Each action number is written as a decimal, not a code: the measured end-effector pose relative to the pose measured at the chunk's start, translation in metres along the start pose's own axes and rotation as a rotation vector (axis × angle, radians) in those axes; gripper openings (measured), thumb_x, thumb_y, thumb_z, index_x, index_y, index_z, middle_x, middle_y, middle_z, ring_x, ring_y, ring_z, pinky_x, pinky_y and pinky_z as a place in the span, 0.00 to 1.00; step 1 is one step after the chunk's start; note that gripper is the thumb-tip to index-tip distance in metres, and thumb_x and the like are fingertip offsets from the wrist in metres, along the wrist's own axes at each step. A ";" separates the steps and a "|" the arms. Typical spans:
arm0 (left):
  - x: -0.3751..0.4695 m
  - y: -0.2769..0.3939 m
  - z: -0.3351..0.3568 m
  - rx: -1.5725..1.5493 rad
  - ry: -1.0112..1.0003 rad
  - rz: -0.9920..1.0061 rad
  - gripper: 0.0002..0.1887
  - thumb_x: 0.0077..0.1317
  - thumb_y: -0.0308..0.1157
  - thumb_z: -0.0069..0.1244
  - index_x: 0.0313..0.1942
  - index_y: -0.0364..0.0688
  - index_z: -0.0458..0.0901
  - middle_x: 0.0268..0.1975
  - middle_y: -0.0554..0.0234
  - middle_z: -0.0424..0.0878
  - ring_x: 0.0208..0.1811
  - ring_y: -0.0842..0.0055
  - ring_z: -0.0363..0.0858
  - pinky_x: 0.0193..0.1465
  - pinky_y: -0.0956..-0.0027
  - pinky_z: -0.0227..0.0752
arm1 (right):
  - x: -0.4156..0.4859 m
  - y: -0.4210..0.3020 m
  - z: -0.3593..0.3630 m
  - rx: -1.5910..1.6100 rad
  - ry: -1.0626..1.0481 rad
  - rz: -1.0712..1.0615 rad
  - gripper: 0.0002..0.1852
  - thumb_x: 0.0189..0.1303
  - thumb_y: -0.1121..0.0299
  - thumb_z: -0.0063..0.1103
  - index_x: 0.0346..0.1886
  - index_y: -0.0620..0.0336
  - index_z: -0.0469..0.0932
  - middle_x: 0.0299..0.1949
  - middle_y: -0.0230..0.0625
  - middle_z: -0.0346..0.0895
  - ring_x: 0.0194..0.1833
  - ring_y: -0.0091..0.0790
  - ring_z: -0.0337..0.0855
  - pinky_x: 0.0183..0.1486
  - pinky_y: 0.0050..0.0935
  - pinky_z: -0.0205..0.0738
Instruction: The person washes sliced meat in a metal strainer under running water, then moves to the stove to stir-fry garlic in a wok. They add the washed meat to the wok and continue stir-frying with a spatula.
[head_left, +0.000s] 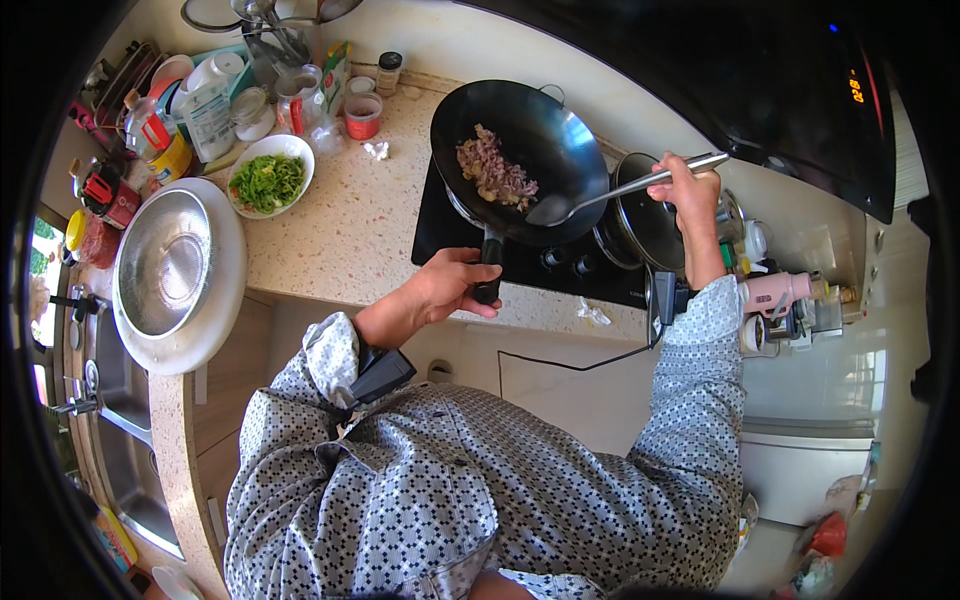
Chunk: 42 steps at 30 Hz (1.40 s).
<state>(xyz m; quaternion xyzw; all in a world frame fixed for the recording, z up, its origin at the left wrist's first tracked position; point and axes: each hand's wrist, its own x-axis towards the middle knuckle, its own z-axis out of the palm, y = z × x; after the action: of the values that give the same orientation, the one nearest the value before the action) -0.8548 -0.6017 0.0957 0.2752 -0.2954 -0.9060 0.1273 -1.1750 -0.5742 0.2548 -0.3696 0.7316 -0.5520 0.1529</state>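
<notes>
A dark carbon-steel wok (562, 142) sits on the left burner of the black glass cooktop (433, 229). My left hand (446, 285) grips its black handle (490, 259), the thumb lying across the top. Chopped, pinkish-brown meat (495, 169) is heaped on the wok's left side. Held high by its shaft in my right hand (690, 191) is a long metal wok spatula (626, 190). Its blade rests low inside the wok, to the right of the meat and apart from most of it.
A glass-lidded pot (645, 217) stands right of the wok, under my right hand. On the counter at left are a white bowl of sliced green vegetables (268, 184), a mesh strainer (165, 262), and several jars and bottles. The range hood (787, 97) overhangs at upper right; a pink flask (776, 292) stands below.
</notes>
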 end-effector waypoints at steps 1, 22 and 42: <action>0.000 0.000 0.001 -0.003 0.003 0.020 0.30 0.64 0.27 0.54 0.61 0.23 0.58 0.40 0.46 0.76 0.32 0.58 0.84 0.29 0.62 0.85 | 0.002 0.004 0.002 -0.018 0.027 0.038 0.12 0.55 0.72 0.61 0.32 0.78 0.77 0.29 0.48 0.81 0.19 0.33 0.82 0.20 0.24 0.81; 0.001 -0.004 0.002 0.008 0.016 0.037 0.26 0.63 0.26 0.54 0.56 0.21 0.63 0.39 0.46 0.75 0.31 0.58 0.83 0.29 0.61 0.85 | -0.022 0.021 0.074 -0.368 -0.794 -0.838 0.11 0.54 0.76 0.64 0.42 0.64 0.79 0.47 0.43 0.81 0.49 0.41 0.82 0.51 0.32 0.76; 0.002 -0.005 -0.002 -0.009 -0.013 0.025 0.33 0.63 0.27 0.55 0.62 0.21 0.56 0.40 0.47 0.75 0.32 0.59 0.84 0.29 0.63 0.85 | -0.092 0.051 0.034 -0.451 -0.776 -0.711 0.11 0.53 0.76 0.64 0.41 0.65 0.79 0.53 0.50 0.77 0.51 0.53 0.79 0.54 0.39 0.75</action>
<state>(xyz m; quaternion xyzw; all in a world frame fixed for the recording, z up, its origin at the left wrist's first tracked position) -0.8559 -0.5999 0.0904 0.2651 -0.2955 -0.9074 0.1381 -1.1094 -0.5266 0.1790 -0.7923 0.5520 -0.2236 0.1326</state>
